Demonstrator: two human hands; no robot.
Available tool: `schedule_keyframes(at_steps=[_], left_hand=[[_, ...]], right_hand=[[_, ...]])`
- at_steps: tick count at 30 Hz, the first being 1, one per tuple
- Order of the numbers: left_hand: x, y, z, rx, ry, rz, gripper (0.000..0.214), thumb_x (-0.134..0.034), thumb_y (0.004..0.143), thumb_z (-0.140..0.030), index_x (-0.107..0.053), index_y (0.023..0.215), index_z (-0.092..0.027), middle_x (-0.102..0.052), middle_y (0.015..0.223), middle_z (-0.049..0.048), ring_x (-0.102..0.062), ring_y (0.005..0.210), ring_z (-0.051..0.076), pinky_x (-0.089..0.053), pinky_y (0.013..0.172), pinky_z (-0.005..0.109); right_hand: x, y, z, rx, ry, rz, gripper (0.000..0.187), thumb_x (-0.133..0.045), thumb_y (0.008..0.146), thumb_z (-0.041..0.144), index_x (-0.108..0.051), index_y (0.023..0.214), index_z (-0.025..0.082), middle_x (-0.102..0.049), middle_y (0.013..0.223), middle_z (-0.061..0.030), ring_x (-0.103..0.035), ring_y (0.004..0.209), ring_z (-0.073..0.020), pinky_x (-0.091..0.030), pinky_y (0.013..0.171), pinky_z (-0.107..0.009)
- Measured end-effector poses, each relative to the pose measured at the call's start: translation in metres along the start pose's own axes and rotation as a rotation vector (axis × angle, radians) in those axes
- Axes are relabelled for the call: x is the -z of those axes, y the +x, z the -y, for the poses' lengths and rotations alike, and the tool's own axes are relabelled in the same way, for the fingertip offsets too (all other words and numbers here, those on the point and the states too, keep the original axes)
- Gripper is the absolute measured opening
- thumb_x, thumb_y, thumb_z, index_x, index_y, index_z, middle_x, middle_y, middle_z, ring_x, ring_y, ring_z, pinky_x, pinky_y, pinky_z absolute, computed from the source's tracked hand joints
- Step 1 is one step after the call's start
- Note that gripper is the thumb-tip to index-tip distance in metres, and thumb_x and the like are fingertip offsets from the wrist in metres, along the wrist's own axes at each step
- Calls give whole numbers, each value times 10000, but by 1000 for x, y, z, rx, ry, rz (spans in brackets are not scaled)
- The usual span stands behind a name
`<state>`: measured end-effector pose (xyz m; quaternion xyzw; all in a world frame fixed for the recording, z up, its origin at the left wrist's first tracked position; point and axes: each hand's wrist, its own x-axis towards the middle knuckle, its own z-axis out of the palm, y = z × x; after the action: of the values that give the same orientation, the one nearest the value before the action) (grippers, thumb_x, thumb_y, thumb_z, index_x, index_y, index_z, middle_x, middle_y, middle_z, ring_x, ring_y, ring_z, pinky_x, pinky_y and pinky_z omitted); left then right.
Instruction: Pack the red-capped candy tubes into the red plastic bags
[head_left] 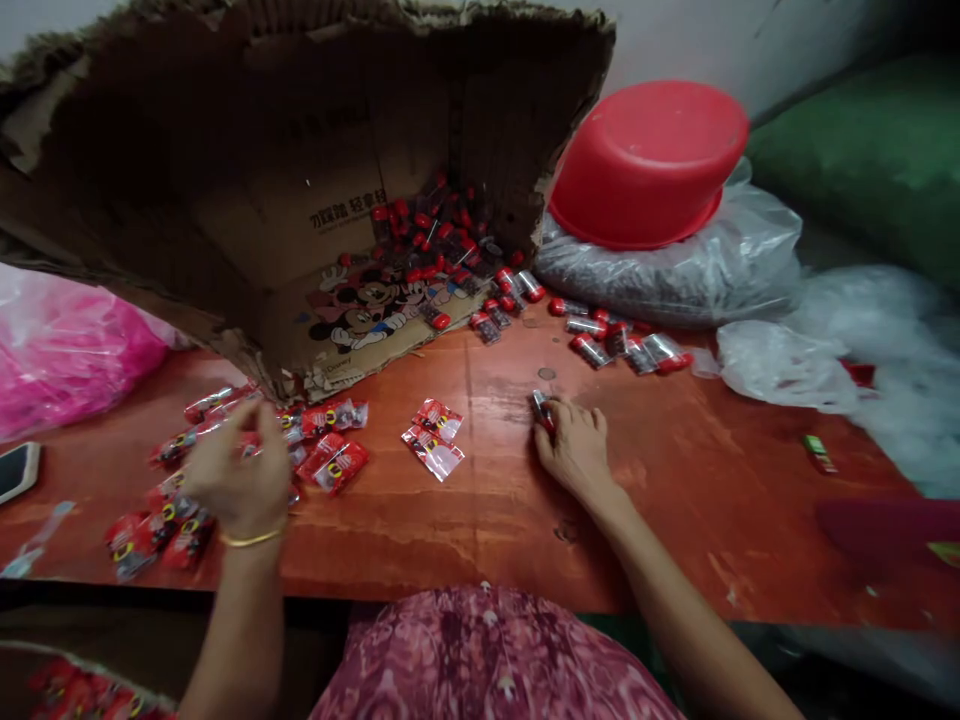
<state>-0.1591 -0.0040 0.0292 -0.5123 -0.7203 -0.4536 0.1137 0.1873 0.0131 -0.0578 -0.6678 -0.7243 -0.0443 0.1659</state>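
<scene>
My right hand (574, 445) rests on the red tabletop with its fingers closed round a small clear bottle (538, 405), whose dark contents show at the end. Over a loose spread of red printed packets (334, 465) hangs my left hand (240, 470), a gold bangle at its wrist. Its fingers look curled but are smeared by motion, so what they hold, if anything, cannot be made out. Between my hands lie two flat red-and-clear printed sachets (435, 440), close together. More red-capped bottles (592, 350) lie on their sides beyond my right hand.
A torn cardboard box (300, 230) lies on its side, bottles spilling from it. Right of it, an upturned red basin (652, 160) sits on a filled plastic bag (675, 285). A phone (19, 472) and a pink bag (67, 345) are at left; a container of red packets (82, 690) stands below the table.
</scene>
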Motion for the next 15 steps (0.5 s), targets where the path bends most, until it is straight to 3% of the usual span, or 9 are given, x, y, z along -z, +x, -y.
schedule_keyframes(at_steps=[3,4,7,10,15], left_hand=[[-35,-39,-41,-167,-52,357,241,-542,780,-372,-697,823,-192,-702,804,68,-610,722,187,-439,765,330],[-50,-49,-51,-228,-48,489,240,-564,764,-393,-701,832,-208,-706,847,69,-616,760,197,-432,787,341],[-87,-65,-66,-220,15,703,265,-645,690,-407,-705,884,-238,-632,1128,108,-557,1028,286,-379,897,436],[-104,-70,-64,-156,8,769,186,-629,709,-374,-715,837,-269,-599,1188,92,-454,1177,329,-275,979,526],[-106,-71,-59,-145,-70,759,159,-558,763,-310,-708,811,-287,-620,1159,60,-425,1220,294,-195,1021,550]], right_hand=[[1,-9,11,12,48,9,337,-427,834,355,-548,1042,120,-614,1072,-134,-510,954,-262,-277,921,-429],[1,-11,15,17,66,8,353,-422,842,373,-542,1056,120,-611,1073,-135,-504,961,-262,-288,912,-422],[0,-17,22,26,123,-10,381,-401,858,379,-518,1111,120,-580,1124,-142,-478,1011,-266,-308,897,-409],[-3,-20,22,14,198,-27,376,-379,868,365,-512,1129,129,-562,1150,-146,-473,1026,-261,-327,884,-402],[1,-18,21,-13,273,-80,319,-390,866,345,-566,1047,149,-569,1146,-147,-481,1029,-262,-331,883,-412]])
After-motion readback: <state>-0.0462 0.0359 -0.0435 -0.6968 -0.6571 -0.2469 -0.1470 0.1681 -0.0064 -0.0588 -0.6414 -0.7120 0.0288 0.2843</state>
